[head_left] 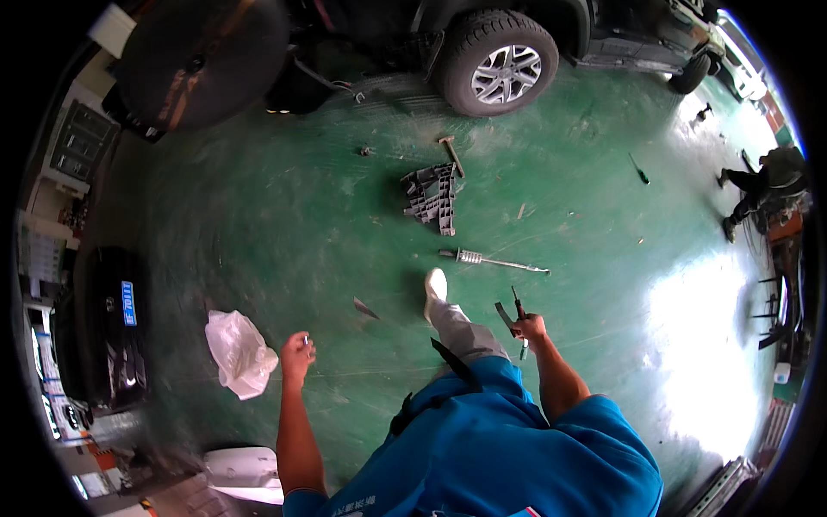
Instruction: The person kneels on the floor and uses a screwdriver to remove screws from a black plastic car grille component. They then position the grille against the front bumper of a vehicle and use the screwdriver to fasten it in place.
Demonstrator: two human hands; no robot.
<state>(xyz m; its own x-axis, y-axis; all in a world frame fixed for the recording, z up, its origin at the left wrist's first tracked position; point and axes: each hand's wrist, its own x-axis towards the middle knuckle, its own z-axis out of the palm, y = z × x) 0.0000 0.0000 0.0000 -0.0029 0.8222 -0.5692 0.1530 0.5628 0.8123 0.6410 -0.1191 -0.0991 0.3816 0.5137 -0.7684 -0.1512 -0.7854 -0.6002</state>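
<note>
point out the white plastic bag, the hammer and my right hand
White plastic bag (240,355), head view: on its crumpled middle.
Hammer (455,158), head view: on its handle.
Right hand (530,327), head view: on its middle.

Strong white light comes in from the right here, flaring on the green floor (301,198) into a washed-out patch on the near right and a smaller shine farther off. Soft shadows lean left of the grey plastic part (431,194) and the white shoe (436,286). Over to the left it's dimmer, the black car (108,345) nearly sinking into gloom. The slim tools (519,308) in the right hand (528,328) look small and soft. Towards the rim everything bends, bluish fringing the right, black swallowing the corners.
</note>
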